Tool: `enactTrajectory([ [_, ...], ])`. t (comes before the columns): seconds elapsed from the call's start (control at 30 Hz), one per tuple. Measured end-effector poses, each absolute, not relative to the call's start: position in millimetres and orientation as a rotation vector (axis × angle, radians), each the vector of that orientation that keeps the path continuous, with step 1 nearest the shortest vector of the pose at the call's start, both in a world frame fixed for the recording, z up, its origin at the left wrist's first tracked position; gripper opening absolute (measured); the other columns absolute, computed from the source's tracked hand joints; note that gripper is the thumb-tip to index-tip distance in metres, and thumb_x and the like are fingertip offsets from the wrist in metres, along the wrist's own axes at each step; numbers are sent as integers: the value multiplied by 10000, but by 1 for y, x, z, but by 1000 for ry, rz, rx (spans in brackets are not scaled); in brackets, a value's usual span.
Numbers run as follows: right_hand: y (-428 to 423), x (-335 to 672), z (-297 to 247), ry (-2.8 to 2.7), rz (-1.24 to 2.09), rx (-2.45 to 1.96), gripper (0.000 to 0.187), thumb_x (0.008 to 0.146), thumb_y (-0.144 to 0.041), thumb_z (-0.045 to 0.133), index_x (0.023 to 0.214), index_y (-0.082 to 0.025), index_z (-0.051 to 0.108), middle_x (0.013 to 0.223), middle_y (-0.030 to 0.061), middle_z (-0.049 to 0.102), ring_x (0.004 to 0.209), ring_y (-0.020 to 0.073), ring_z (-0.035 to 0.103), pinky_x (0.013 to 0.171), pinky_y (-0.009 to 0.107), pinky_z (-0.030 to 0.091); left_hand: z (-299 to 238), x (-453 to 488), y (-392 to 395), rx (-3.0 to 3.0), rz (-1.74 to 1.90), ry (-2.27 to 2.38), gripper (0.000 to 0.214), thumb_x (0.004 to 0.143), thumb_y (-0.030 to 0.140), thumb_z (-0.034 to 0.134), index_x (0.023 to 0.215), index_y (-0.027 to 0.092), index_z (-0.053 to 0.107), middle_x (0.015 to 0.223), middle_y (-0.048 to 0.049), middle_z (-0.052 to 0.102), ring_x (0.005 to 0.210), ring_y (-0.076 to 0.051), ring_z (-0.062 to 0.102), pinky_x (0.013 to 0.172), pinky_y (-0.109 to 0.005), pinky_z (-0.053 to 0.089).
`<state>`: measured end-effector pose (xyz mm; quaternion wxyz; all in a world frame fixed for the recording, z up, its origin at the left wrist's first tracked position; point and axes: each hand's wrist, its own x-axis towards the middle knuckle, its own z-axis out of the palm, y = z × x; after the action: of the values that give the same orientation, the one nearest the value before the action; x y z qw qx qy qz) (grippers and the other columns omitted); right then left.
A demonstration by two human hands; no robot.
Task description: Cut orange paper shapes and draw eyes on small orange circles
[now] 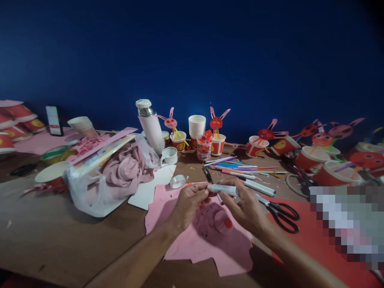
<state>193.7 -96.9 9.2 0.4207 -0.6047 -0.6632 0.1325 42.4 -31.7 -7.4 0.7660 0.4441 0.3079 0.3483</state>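
Note:
My right hand (247, 206) is closed around a short whitish tube that looks like a glue stick (223, 189), held sideways above the pink paper. My left hand (189, 202) pinches at the tube's left end, where a bit of red shows; what its fingers hold is hidden. Beneath both hands lies a ragged-edged pink paper sheet (180, 248). On the sheet rests a round pink paper piece (220, 221) with a red dot (228, 223). Scissors (283, 216) with black handles lie beside my right forearm, partly on red paper (303, 232).
Markers (260, 187) and coloured sticks (231, 163) lie beyond my hands. Paper cups with rabbit faces (217, 144) stand at the back and right. Leftward are a clear plastic bag (90, 196), a tape roll (177, 181), a thermos (153, 132) and a phone (54, 122).

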Motion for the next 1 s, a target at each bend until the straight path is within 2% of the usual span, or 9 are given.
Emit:
enactTrajectory([
  [0.1,-96,193,12,-1581,460,-1524,118,844,-237,491,937,-201,556,812,25,661,668,151,637,570,234,488,-8,41,-31,982,752,673,290,665,298,704,890,115,696,871,-98,676,785,-179,602,722,-282,435],
  [0.2,-96,192,14,-1500,612,-1516,135,847,-248,481,953,-196,547,829,24,646,644,137,629,561,228,489,-7,41,-30,975,752,700,297,657,306,698,877,106,688,817,-94,683,752,-182,617,686,-273,440],
  [0.33,-93,193,17,-1368,708,-1466,119,827,-281,503,894,-194,547,680,-14,588,568,122,570,517,223,454,-4,41,-30,945,758,747,263,628,289,691,817,107,679,744,-77,685,689,-165,625,634,-246,439],
  [0.43,-90,198,19,-1205,789,-1366,159,803,-317,528,905,-195,541,628,-27,576,566,125,560,555,244,457,-1,42,-31,919,751,769,231,621,279,684,779,112,670,745,-79,688,666,-161,629,622,-245,448],
  [0.53,-84,208,20,-1112,809,-1352,194,753,-311,541,909,-203,503,704,0,643,660,154,615,648,290,476,-1,42,-30,888,749,793,230,610,280,691,767,115,654,720,-78,688,641,-161,634,607,-249,461],
  [0.67,-73,223,18,-1162,781,-1454,196,699,-292,521,846,-222,412,793,29,679,749,186,651,639,294,481,-3,41,-28,864,761,815,227,619,275,674,766,108,630,716,-85,691,637,-168,648,605,-254,479],
  [0.83,-66,241,6,-1372,746,-1591,282,722,-272,523,995,-201,508,853,41,685,726,192,637,608,291,468,-4,40,-26,861,782,840,217,654,253,624,802,96,613,754,-104,698,682,-184,661,586,-246,486],
  [1.0,-66,250,2,-1582,592,-1747,284,743,-252,515,1006,-200,608,948,55,663,849,230,606,725,334,439,-3,40,-27,856,788,857,186,670,239,603,790,98,598,764,-111,700,676,-184,661,590,-252,495],
])
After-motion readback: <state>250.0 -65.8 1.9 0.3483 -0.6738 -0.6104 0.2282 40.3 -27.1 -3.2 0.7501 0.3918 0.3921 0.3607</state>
